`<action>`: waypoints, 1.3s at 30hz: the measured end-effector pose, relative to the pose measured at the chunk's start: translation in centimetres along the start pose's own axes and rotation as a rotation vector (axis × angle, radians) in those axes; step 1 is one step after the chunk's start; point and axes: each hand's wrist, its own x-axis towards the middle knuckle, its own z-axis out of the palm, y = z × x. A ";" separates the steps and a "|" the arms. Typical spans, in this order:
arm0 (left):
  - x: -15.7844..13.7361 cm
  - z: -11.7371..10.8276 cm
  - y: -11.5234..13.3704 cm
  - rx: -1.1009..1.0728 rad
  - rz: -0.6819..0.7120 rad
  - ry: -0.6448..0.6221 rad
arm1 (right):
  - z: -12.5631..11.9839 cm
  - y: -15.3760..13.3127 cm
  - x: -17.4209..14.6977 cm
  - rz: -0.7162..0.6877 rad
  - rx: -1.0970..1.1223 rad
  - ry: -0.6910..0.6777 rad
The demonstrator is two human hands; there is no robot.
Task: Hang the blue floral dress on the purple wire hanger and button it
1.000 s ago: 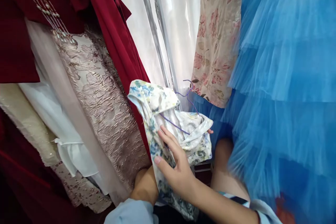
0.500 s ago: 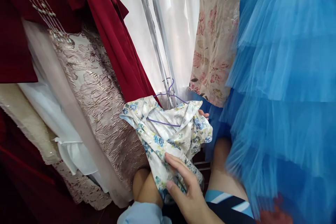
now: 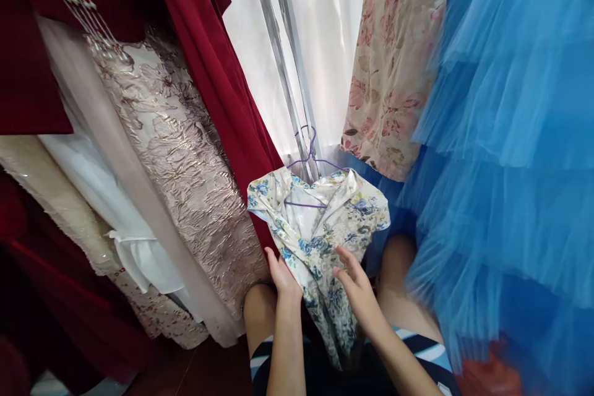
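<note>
A white dress with blue and yellow-green flowers is spread out in front of me, its V-shaped neckline facing up. Inside its shoulders sits a purple hanger, with the hook against the metal poles. My left hand is at the dress's left side, touching its edge. Its fingers look stretched, though some are partly hidden by the cloth. Over the front of the dress lies my right hand, fingers apart and extended, closing on nothing. Below the waist the dress narrows and bunches between my legs.
Dark red garments and a pinkish embossed dress hang on the left. Blue layered tulle and a pink-flowered beige garment hang on the right. Metal poles stand before a white curtain.
My left hand has come out from behind the dress's right shoulder to its left side. The dress now lies straighter and slightly further right. My right hand has shifted right and up.
</note>
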 end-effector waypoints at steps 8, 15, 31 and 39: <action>-2.1 -1.1 -1.7 0.062 0.004 -0.032 | 0.1 0.3 0.3 0.013 -0.105 -0.030; -2.9 -0.9 -4.1 -0.023 -0.065 -0.076 | -0.6 0.3 0.6 0.124 -0.122 -0.098; -3.6 -0.6 -2.5 0.077 -0.023 0.144 | -1.4 1.7 4.9 0.078 -0.150 0.000; -3.8 -1.9 -0.6 0.096 -0.038 0.205 | -0.1 2.4 6.5 -0.006 -0.305 -0.031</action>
